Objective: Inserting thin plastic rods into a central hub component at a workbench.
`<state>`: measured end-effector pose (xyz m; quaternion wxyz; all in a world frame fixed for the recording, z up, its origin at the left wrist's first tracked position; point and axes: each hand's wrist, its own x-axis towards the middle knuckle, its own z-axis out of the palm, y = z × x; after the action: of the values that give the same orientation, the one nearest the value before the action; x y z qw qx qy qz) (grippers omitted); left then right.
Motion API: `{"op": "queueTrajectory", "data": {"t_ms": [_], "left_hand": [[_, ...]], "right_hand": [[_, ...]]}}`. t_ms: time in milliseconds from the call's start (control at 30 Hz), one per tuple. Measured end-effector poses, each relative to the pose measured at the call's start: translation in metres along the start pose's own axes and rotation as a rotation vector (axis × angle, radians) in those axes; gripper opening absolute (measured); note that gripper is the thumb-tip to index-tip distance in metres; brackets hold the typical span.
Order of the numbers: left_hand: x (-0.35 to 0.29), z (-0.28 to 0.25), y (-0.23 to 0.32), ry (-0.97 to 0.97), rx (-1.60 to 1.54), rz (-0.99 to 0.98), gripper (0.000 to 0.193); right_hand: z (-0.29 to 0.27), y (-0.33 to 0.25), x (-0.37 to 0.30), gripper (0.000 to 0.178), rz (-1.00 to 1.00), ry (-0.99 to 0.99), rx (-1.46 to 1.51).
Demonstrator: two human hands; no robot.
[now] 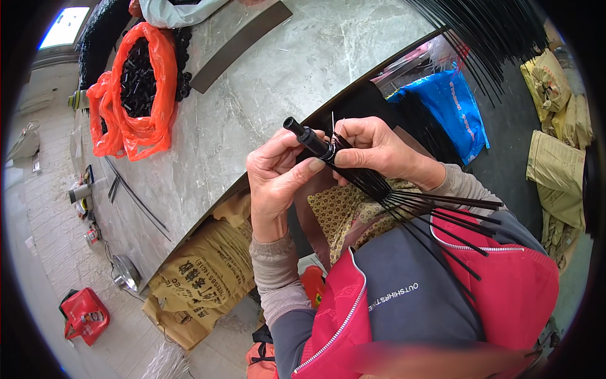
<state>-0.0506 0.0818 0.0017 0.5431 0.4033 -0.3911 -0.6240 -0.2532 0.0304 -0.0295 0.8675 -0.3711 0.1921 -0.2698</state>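
My left hand (278, 174) grips a black tubular plastic fitting (307, 136), its thumb pressed near the lower end. A bundle of thin black rods (366, 182) runs from that end toward my body, fanning out over my lap. My right hand (382, 151) is closed around the top of the bundle, thumb on the rods. Between my hands, a thin silvery wire (333, 123) sticks up where the rods meet the fitting; it appears to go around them, though fingers hide part of it.
On the grey marbled table (265, 82), an orange plastic bag (165, 95) holds small black pieces. A dark flat strip (240, 47) lies behind it. More black rods (486, 31) extend at the far right, above a blue bag (464, 117). A brown paper sack (205, 271) stands below the table edge.
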Motion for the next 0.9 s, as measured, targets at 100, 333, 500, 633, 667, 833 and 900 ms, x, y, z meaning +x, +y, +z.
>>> {"op": "queueTrajectory", "data": {"t_ms": [100, 333, 500, 633, 667, 833, 900], "left_hand": [[-0.0022, 0.0043, -0.0016, 0.041, 0.060, 0.043, 0.037], [0.0005, 0.0015, -0.0058, 0.100, -0.035, -0.004, 0.038], [0.0011, 0.0065, -0.0054, 0.106, -0.062, 0.023, 0.036], [0.0043, 0.0039, -0.0050, 0.052, 0.039, 0.099, 0.034], [0.0045, 0.0023, -0.0039, 0.052, 0.038, 0.098, 0.034], [0.0055, -0.0002, -0.0005, -0.089, -0.010, 0.094, 0.032], [0.0039, 0.0018, -0.0008, -0.053, -0.029, 0.075, 0.032]], "right_hand": [[-0.0001, -0.0024, -0.0011, 0.016, 0.007, 0.019, -0.017], [0.0000, -0.0034, 0.0012, 0.016, 0.022, 0.071, -0.005], [-0.0034, -0.0001, 0.0024, 0.016, 0.008, 0.071, 0.028], [-0.0020, -0.0039, 0.0013, 0.016, 0.020, 0.076, 0.034], [-0.0013, -0.0053, 0.0007, 0.016, 0.020, 0.061, 0.021], [0.0033, -0.0069, -0.0022, 0.016, -0.007, 0.010, 0.015], [0.0021, -0.0074, -0.0015, 0.016, 0.008, 0.019, 0.008]]}}
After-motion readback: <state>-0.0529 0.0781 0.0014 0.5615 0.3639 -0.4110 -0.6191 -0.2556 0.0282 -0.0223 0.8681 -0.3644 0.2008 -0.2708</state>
